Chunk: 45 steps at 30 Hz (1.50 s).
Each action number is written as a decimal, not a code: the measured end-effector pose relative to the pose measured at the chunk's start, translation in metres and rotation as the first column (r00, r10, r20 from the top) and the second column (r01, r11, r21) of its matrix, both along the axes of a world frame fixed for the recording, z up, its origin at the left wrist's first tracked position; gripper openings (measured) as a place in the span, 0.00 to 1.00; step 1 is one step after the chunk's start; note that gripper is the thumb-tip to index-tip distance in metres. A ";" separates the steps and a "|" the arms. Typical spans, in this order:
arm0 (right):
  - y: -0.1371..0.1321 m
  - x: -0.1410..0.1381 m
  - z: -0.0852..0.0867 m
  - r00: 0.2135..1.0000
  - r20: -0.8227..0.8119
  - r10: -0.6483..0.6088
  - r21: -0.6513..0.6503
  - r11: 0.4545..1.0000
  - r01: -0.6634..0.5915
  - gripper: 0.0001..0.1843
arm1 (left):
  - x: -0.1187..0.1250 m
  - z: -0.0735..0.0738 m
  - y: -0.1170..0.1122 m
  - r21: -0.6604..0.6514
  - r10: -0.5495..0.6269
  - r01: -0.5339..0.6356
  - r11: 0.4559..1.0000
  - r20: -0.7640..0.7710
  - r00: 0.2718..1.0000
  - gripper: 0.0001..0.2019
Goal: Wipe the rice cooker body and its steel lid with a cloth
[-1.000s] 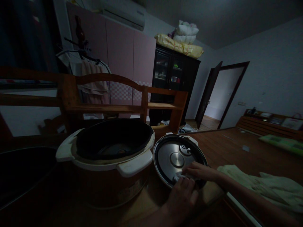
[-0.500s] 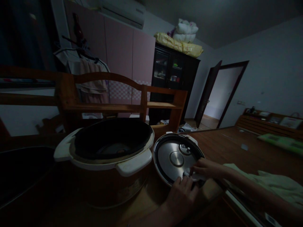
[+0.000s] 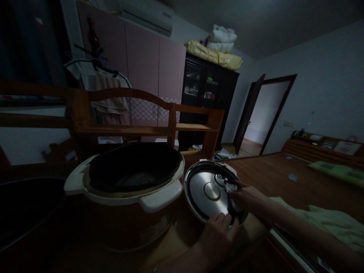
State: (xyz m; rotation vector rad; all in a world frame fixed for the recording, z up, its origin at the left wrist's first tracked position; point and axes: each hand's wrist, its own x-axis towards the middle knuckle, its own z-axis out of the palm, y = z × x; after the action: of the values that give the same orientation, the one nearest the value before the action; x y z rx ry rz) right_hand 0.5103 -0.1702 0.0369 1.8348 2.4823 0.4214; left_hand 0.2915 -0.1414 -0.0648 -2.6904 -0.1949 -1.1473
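Note:
A round cooker lid lies with its metal inner side up on the wooden surface. At its near edge, my left hand is closed on the rim. My right hand presses a crumpled white wipe against the lid's right side, close to the small round valve part. Left of the lid stands a cooker body with pale side handles and no lid on it. Its dark inside is hard to make out.
A large dark pot sits at the far left. A wooden shelf rail runs behind the cooker. Pale green cloth lies at the right, near a small light piece on the wooden surface.
My right hand has slid the wipe up and away along the lid's right side, from the near edge toward the valve part. My left hand stays at the near rim.

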 end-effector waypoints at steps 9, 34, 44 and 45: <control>-0.004 0.011 -0.026 0.999 -0.054 0.006 -0.039 0.999 -0.008 0.30 | -0.002 0.002 0.000 0.011 0.030 -0.030 1.000 -0.027 0.999 0.19; -0.024 -0.033 -0.001 0.695 -0.700 -0.166 -0.379 0.911 -0.164 0.16 | -0.003 0.005 -0.004 -0.003 0.017 -0.017 1.000 0.032 0.999 0.16; -0.027 -0.035 -0.003 0.752 -0.654 -0.084 -0.254 0.961 -0.113 0.11 | -0.002 0.006 -0.004 -0.012 0.017 -0.017 1.000 0.028 0.999 0.12; -0.027 -0.036 -0.002 0.765 -0.638 -0.082 -0.249 0.963 -0.104 0.11 | -0.002 0.006 -0.004 -0.008 0.015 -0.015 1.000 0.035 0.999 0.12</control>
State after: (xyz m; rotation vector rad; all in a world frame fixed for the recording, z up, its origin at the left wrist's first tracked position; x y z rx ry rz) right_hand 0.4744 -0.1968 0.0348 2.0936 2.7351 -0.6566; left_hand 0.2891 -0.1458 -0.0589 -2.6720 -0.2249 -1.1922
